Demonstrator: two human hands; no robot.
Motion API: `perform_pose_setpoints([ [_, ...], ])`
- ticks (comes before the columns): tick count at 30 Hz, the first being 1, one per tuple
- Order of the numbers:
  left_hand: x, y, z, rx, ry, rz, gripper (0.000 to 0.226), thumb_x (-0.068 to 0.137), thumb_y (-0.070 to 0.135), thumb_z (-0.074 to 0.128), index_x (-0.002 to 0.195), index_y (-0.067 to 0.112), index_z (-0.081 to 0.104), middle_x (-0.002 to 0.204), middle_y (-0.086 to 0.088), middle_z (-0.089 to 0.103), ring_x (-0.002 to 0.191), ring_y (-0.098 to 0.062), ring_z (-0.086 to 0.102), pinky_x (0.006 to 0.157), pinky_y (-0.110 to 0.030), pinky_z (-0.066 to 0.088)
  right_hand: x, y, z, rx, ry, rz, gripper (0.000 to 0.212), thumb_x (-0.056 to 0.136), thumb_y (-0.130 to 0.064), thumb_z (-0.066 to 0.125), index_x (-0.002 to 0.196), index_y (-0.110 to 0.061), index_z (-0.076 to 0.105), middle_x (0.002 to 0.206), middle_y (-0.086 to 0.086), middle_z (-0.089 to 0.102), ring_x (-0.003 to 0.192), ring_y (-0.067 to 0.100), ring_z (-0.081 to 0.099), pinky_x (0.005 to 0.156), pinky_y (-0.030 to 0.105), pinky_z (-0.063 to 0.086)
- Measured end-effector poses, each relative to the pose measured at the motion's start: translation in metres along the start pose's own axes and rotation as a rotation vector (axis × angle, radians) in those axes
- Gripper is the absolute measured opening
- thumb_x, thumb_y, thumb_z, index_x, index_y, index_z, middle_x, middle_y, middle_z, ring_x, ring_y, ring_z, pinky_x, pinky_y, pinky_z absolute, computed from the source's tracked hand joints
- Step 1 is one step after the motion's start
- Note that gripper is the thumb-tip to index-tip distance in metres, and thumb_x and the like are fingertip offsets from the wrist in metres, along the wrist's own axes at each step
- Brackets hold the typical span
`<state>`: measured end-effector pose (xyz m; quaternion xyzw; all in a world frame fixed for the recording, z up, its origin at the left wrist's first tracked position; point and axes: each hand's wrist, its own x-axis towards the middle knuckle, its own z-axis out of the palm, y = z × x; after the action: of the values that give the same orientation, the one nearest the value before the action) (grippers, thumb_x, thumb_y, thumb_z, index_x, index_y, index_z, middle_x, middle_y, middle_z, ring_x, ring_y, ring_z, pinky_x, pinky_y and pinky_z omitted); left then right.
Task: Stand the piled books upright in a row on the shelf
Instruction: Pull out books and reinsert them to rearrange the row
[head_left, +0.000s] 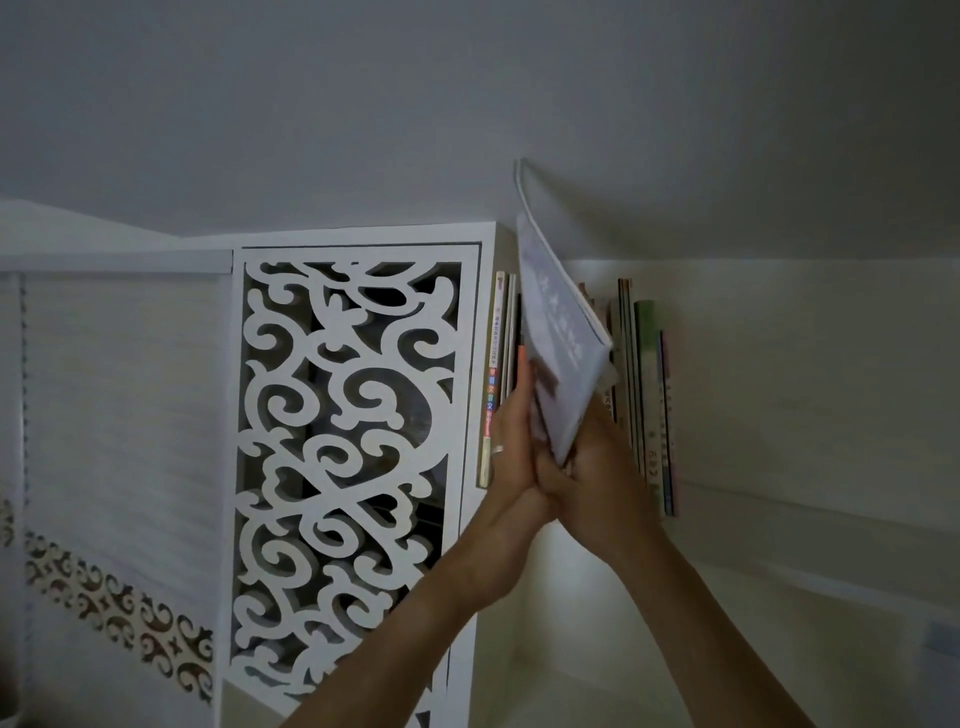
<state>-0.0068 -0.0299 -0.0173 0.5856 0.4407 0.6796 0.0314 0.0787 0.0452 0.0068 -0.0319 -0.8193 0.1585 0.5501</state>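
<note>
Shelf (779, 499): upright books (647, 395) already in row; grey book (563, 332) tilted, unseated, pinched between left hand (511, 457) and right hand (597, 473) fingers.

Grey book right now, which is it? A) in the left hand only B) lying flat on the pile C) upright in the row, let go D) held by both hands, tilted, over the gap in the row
D: the left hand and right hand both grip the lower end of the grey book, which leans tilted between the standing books.
</note>
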Motion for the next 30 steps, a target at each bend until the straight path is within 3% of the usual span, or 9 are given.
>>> perform_pose_setpoints([
  [3,-0.009,-0.005,-0.001,0.061,-0.026,0.135,0.094,0.096,0.038,0.06,0.166,0.022,-0.001,0.171,0.008,0.016,0.16,-0.011,0.015,0.127,-0.033,0.028,-0.001,-0.001,-0.009,0.05,-0.339,-0.006,0.075,0.091,-0.006,0.069,0.148,-0.041,0.036,0.155,0.001,0.039,0.139,0.008,0.041,0.11,0.04,0.047],
  [6,-0.007,-0.007,-0.002,0.138,0.268,0.184,0.072,0.099,0.025,0.064,0.159,0.01,0.028,0.149,-0.003,0.048,0.144,-0.018,0.046,0.114,-0.033,0.046,0.004,0.004,-0.012,0.177,-0.461,-0.056,0.069,0.096,-0.008,0.062,0.155,-0.034,0.039,0.155,-0.013,0.039,0.144,0.008,0.04,0.109,0.032,0.048],
  [8,-0.003,-0.003,-0.002,0.203,0.494,0.169,0.04,0.107,0.022,0.053,0.145,0.011,0.048,0.124,0.0,0.064,0.119,-0.017,0.063,0.095,-0.037,0.057,0.007,0.008,-0.014,0.221,-0.355,-0.047,0.058,0.091,0.002,0.055,0.143,-0.023,0.058,0.143,-0.01,0.056,0.132,0.008,0.055,0.1,0.026,0.054],
  [11,-0.004,0.001,-0.007,0.217,0.646,0.149,0.035,0.108,0.021,0.043,0.142,0.015,0.049,0.112,0.001,0.067,0.101,-0.016,0.068,0.071,-0.023,0.059,0.003,0.022,-0.015,-0.049,0.113,-0.095,0.039,0.088,0.002,0.057,0.123,-0.01,0.07,0.13,0.002,0.062,0.118,0.01,0.06,0.096,0.015,0.051],
  [14,-0.007,0.003,-0.011,0.319,0.638,0.111,0.055,0.098,0.035,0.039,0.151,0.019,0.041,0.117,-0.006,0.066,0.101,-0.025,0.067,0.067,-0.023,0.06,0.0,0.049,-0.012,-0.323,0.501,0.121,0.058,0.088,-0.014,0.069,0.142,-0.012,0.05,0.147,0.014,0.042,0.135,0.025,0.042,0.107,0.039,0.049],
  [17,-0.008,0.007,-0.015,0.465,0.65,0.097,0.062,0.095,0.039,0.034,0.154,0.021,0.036,0.127,-0.01,0.063,0.104,-0.029,0.066,0.078,-0.046,0.063,-0.002,0.075,-0.005,-0.296,0.454,0.38,0.091,0.087,-0.045,0.07,0.158,-0.018,0.021,0.156,0.016,0.031,0.142,0.039,0.031,0.11,0.064,0.04],
  [23,-0.008,0.019,-0.024,0.628,0.649,0.104,0.061,0.098,0.031,0.034,0.158,0.021,0.032,0.138,-0.008,0.061,0.117,-0.026,0.064,0.092,-0.048,0.059,-0.008,0.089,0.024,-0.531,0.369,0.431,0.139,0.064,-0.084,0.069,0.163,-0.015,-0.001,0.168,0.023,0.002,0.153,0.044,0.012,0.119,0.067,0.013],
  [27,-0.009,0.017,-0.028,0.63,0.584,0.04,0.054,0.1,0.02,0.038,0.154,0.023,0.037,0.115,-0.014,0.065,0.094,-0.034,0.067,0.077,-0.054,0.06,-0.004,0.081,0.03,-0.631,0.427,0.355,0.137,0.065,-0.089,0.059,0.164,-0.013,0.003,0.168,0.025,-0.003,0.156,0.044,0.003,0.119,0.072,0.01],
  [30,-0.01,0.021,-0.028,0.699,0.546,0.04,0.053,0.099,0.031,0.034,0.151,0.023,0.039,0.104,-0.009,0.066,0.083,-0.026,0.066,0.071,-0.048,0.06,0.005,0.078,0.039,-0.671,0.408,0.33,0.135,0.067,-0.088,0.062,0.165,-0.016,0.005,0.168,0.025,-0.001,0.155,0.045,0.008,0.119,0.071,0.012],
])
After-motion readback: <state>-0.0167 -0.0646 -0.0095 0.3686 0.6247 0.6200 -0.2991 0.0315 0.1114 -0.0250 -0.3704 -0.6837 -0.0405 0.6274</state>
